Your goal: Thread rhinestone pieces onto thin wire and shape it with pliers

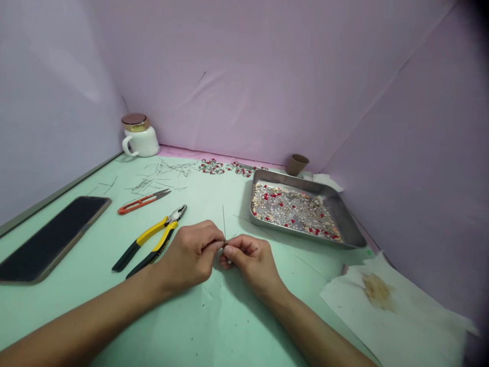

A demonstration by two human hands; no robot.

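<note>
My left hand [191, 255] and my right hand [250, 260] meet at the middle of the green table, fingertips pinched together. Between them stands a thin metal wire [223, 221], pointing up, with a small bead at its base where the fingers touch. Both hands are closed in a pinch on the wire. Yellow-handled pliers [153, 239] lie just left of my left hand. A steel tray [346, 224] holding several red and pale beads sits to the right, beyond my right hand.
Orange thread snips [143, 201] and loose wire pieces [160, 176] lie further back. Finished bead clusters [225, 167], a brown cup [297, 164] and a white lidded mug [140, 136] stand by the wall. A dark phone [53, 237] lies left; stained paper [385, 306] right.
</note>
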